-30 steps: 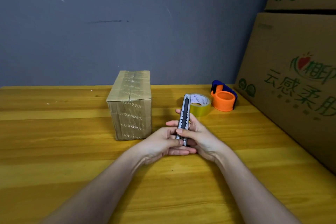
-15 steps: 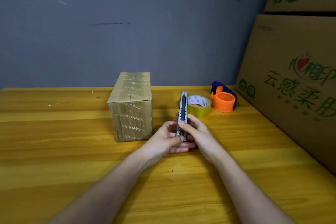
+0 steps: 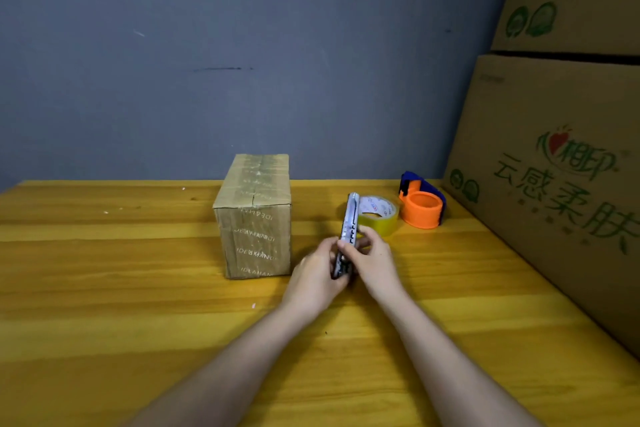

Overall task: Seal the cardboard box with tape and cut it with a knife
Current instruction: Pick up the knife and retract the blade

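Observation:
A small cardboard box [image 3: 255,215], wrapped in clear printed tape, stands on the wooden table [image 3: 104,288] near its middle. Just right of it I hold a silver utility knife [image 3: 349,218] upright on its edge, tip pointing away from me. My left hand [image 3: 317,279] grips the knife's lower end. My right hand [image 3: 375,258] holds its middle from the right, thumb on the slider side. No blade shows at the tip. A roll of yellowish tape [image 3: 379,215] lies flat behind the knife.
An orange and blue tape dispenser [image 3: 420,203] sits behind the roll on the right. Large printed cardboard cartons [image 3: 561,163] are stacked along the table's right edge. A grey wall closes off the back.
Both hands have moved slightly away from me with the knife, and the knife has turned from flat-side-up onto its edge. The box, roll and dispenser have not moved.

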Demonstrator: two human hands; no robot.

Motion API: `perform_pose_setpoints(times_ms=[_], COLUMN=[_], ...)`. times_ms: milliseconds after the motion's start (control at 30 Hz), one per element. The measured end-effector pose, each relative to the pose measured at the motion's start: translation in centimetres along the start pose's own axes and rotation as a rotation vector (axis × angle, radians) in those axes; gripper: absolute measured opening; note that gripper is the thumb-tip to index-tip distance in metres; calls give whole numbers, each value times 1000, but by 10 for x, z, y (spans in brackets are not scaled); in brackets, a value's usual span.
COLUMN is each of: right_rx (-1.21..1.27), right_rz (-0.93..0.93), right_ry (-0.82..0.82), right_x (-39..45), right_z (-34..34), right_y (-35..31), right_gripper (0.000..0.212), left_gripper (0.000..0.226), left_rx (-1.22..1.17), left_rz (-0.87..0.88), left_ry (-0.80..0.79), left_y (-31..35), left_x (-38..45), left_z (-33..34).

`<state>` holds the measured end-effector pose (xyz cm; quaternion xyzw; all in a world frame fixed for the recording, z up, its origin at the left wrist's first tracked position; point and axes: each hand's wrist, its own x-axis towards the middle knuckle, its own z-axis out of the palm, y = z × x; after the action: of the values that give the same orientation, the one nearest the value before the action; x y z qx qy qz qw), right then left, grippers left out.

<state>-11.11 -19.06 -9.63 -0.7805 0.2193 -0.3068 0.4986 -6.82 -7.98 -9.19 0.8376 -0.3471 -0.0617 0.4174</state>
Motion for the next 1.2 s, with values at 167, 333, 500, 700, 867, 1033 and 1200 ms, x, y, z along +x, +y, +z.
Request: perform_pose_setpoints(times_ms=[167, 333, 500, 700, 867, 1033, 1200], right_rx=[-130, -221, -318, -449, -506, -552, -631], right_rz=[152, 223, 240, 240, 258, 264, 287], right_ry=[-45, -240, -315, -296, -277, -235, -307], right_x=[16, 28, 37, 42, 45, 45, 39], right_z=[4, 0, 1, 5, 8, 11, 6], right_y=[-6, -13, -18, -20, -17, -15, -24], right_gripper=[32, 38, 42, 33, 20, 20, 24], left_gripper=[62, 49, 44, 40, 39, 41, 42], left_rx=[46, 180, 213, 265, 325, 380, 389], left_rz=[-110, -215, -277, -303, -299, -316, -282], left_ry=[46, -69, -130, -172, -200, -219, -284], left_y=[5, 16, 19, 18, 19, 19, 24], left_x=[14, 35, 50, 58, 60, 60, 51], left_z=[8, 5, 2, -1, -3, -1, -11])
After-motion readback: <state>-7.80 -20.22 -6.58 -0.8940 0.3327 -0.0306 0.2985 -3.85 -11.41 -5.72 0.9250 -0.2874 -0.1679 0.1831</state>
